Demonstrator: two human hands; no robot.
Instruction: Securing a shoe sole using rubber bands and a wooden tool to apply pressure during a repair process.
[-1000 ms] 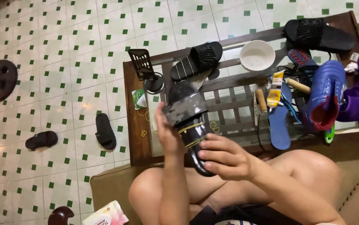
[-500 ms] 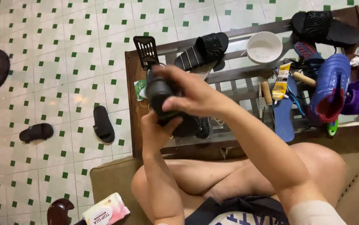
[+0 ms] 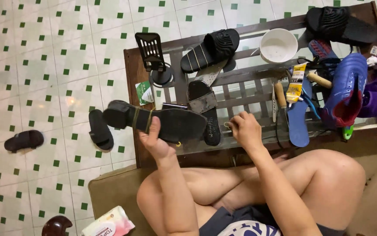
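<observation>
left hand (image 3: 155, 139) clamped on banded shoe (image 3: 158, 122), sole up | right hand (image 3: 244, 129) pinching a band (image 3: 227, 125) off table (image 3: 132, 70) | looks like binding step, next probably needs stretching it over the sole

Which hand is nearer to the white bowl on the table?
Right. The right hand rests on the table below the white bowl; the left hand holds a black shoe farther left.

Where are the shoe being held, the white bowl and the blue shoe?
Held shoe (image 3: 171, 124): head view, on the middle of its black sole.
White bowl (image 3: 278, 45): head view, on its inside.
Blue shoe (image 3: 348, 85): head view, on its blue upper.
</observation>
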